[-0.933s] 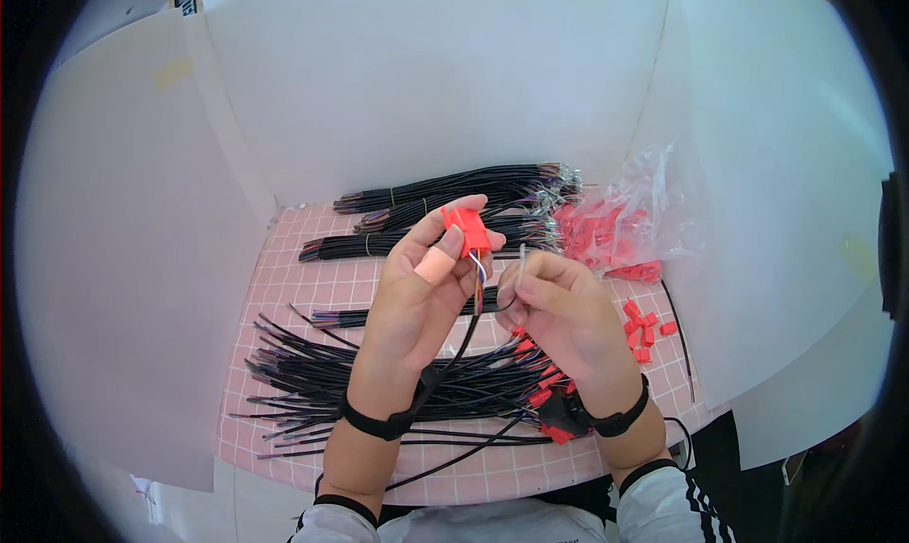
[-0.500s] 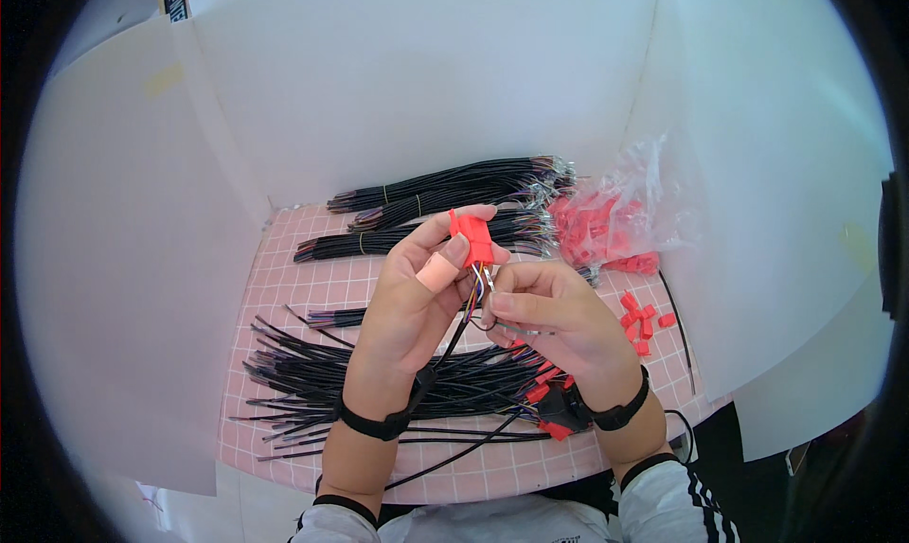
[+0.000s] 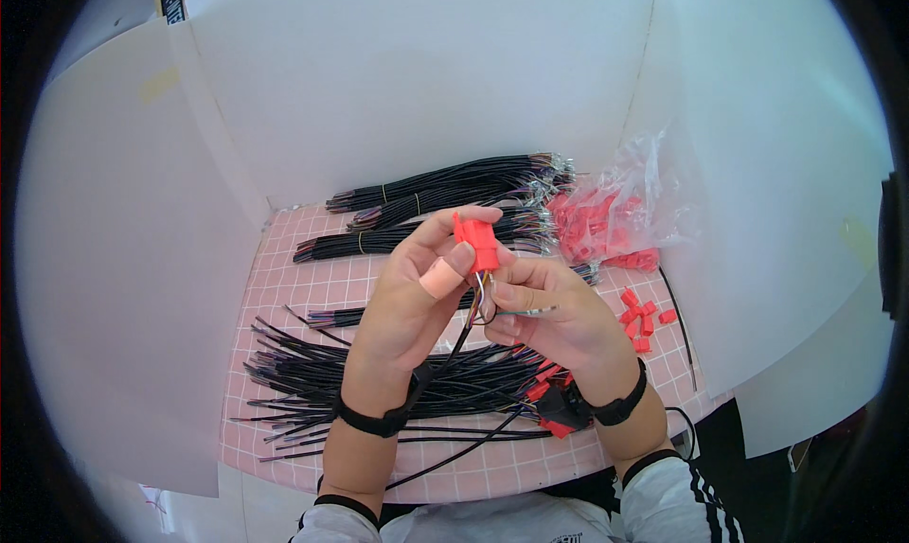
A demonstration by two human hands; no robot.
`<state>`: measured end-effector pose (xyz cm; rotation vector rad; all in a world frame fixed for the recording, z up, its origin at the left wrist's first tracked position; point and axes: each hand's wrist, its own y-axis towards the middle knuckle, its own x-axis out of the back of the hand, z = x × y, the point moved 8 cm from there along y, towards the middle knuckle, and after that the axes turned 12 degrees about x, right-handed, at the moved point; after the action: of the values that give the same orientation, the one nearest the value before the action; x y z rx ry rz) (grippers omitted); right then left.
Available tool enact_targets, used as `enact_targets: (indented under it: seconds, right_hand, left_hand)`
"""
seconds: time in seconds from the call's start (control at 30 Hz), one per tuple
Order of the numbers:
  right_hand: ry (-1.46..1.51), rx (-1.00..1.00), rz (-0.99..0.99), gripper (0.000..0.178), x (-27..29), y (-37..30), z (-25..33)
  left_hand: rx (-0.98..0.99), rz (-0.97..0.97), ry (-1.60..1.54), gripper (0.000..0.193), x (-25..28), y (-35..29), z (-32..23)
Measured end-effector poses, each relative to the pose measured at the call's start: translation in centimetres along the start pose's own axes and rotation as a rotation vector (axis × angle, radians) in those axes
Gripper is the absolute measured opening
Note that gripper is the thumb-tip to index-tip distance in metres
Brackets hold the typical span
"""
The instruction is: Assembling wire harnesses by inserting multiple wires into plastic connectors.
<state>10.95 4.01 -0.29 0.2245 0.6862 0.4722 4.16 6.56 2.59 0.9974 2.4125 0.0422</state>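
Note:
My left hand (image 3: pixel 402 297), a tan bandage (image 3: pixel 440 278) around its thumb, grips a red plastic connector housing (image 3: pixel 479 247) above the table. Thin coloured wires (image 3: pixel 480 289) run into the housing's lower end from a black cable (image 3: pixel 458 344) that hangs below. Close under the housing, my right hand (image 3: pixel 559 311) is closed, pinching at least one of these wires between thumb and fingers. Loose wire ends (image 3: pixel 538 311) stick out past its thumb to the right. The exact wire tip at the housing is too small to make out.
On the pink gridded table (image 3: pixel 284 287) lie a spread pile of black cables (image 3: pixel 312 382) and tied cable bundles (image 3: pixel 445 178) behind. Red housings (image 3: pixel 644 323) are scattered at right, near a clear bag (image 3: pixel 615 216) of more. White panels (image 3: pixel 426 70) enclose the sides and back.
Both hands and the red housing have shifted very slightly. My right thumb has moved up nearer the housing, and the loose wire ends beside it sit higher.

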Motion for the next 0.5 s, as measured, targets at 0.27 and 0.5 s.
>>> enact_targets:
  seconds: [0.27,0.5]
  right_hand:
    - [-0.016,0.036,-0.031,0.014,0.2,0.2,0.3]
    - [0.081,0.019,0.061,0.014,-0.4,-0.1,0.5]
  left_hand:
    - [0.005,0.032,-0.014,0.036,0.0,0.1,0.3]
    - [-0.049,-0.017,0.038,0.043,-0.7,0.0,0.1]
